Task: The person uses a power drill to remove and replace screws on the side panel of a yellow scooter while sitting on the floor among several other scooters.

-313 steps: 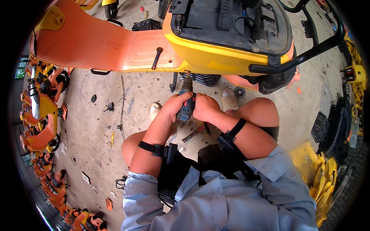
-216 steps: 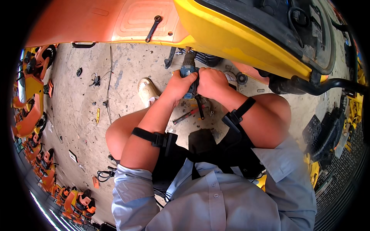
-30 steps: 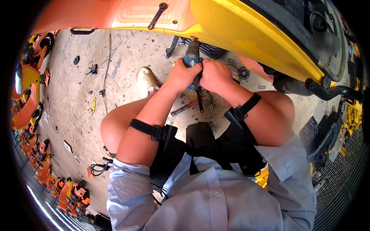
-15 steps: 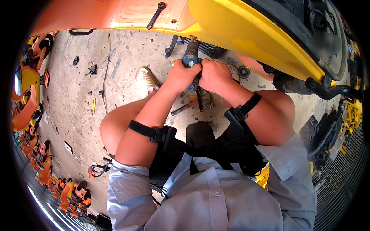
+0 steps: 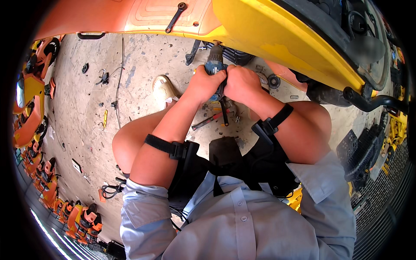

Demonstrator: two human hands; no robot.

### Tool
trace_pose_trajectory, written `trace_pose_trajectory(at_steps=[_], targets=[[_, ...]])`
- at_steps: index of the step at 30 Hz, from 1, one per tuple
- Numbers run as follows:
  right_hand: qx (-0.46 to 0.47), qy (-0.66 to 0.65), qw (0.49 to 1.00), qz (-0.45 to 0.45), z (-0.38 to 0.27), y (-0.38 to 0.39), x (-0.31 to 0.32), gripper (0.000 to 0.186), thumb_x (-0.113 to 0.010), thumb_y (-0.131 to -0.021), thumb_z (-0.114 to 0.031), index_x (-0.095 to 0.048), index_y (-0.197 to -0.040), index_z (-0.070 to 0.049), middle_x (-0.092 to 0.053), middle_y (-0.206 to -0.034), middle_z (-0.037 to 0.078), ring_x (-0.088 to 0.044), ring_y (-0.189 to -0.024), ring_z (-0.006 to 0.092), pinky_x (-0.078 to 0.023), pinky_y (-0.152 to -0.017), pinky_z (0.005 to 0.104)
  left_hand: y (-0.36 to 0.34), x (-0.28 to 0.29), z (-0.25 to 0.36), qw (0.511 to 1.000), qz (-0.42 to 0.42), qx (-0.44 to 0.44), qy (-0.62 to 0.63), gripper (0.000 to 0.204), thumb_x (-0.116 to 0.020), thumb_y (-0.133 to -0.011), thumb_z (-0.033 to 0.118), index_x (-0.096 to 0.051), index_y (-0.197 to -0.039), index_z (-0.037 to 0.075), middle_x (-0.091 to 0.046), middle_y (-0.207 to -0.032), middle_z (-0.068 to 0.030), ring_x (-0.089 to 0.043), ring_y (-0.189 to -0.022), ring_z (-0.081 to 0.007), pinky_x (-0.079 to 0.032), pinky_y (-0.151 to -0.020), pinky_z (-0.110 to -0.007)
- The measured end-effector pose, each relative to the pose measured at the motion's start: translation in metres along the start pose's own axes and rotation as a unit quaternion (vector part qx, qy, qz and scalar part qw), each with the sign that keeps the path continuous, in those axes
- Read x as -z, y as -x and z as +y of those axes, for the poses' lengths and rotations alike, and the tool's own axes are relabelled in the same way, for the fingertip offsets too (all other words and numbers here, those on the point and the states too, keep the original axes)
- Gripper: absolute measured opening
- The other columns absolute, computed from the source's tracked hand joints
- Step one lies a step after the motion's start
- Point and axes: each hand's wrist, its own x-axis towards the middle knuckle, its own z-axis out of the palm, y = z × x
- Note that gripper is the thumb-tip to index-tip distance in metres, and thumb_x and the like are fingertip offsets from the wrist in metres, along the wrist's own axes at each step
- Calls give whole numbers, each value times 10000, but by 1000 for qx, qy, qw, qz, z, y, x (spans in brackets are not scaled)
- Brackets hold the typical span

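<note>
We hold a blue cordless drill (image 5: 214, 69) upright against the underside of the yellow vehicle body (image 5: 277, 39), its nose up at the panel's lower edge. Our left hand (image 5: 206, 82) is wrapped shut around the drill's grip, and our right hand (image 5: 240, 82) is clasped over it from the other side, fingers curled tight. Below the hands, red-handled pliers (image 5: 208, 121) lie on the concrete floor (image 5: 86, 112). A wrench (image 5: 175, 17) rests on the orange panel (image 5: 108, 15) above.
</note>
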Motion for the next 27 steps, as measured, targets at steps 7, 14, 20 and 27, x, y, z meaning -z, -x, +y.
trace_pose_trajectory(at_steps=[7,14,20,27], targets=[[7,1,1000,-1,4,6,-3,278,-693,-799,-144,-677,-1035,3,-720,-1013,202,-722,-934,365,-576,-822,437,9,-1,7,1000,-3,12,-12,642,-733,-906,385,-536,-1280,-99,-671,-1123,-183,-675,-961,-201,-566,-791,-335],[6,-5,1000,1,3,5,2,278,-699,-788,-138,-675,-1025,5,-721,-1003,198,-723,-924,359,-576,-811,434,9,-2,8,1000,-5,14,15,643,-732,-908,380,-531,-1299,-89,-669,-1125,-178,-675,-957,-197,-565,-783,-330],[1,-2,1000,11,2,2,2,284,-705,-779,-134,-676,-1025,4,-723,-996,196,-725,-917,359,-578,-803,428,0,0,3,1000,-12,-2,20,627,-732,-912,365,-531,-1303,-81,-670,-1116,-169,-679,-945,-195,-572,-776,-329],[5,2,1000,18,1,1,1,285,-700,-783,-137,-676,-1027,8,-724,-992,189,-725,-920,361,-579,-810,428,-1,2,5,999,-20,2,32,618,-739,-911,348,-529,-1303,-82,-672,-1117,-171,-684,-950,-196,-574,-782,-331]])
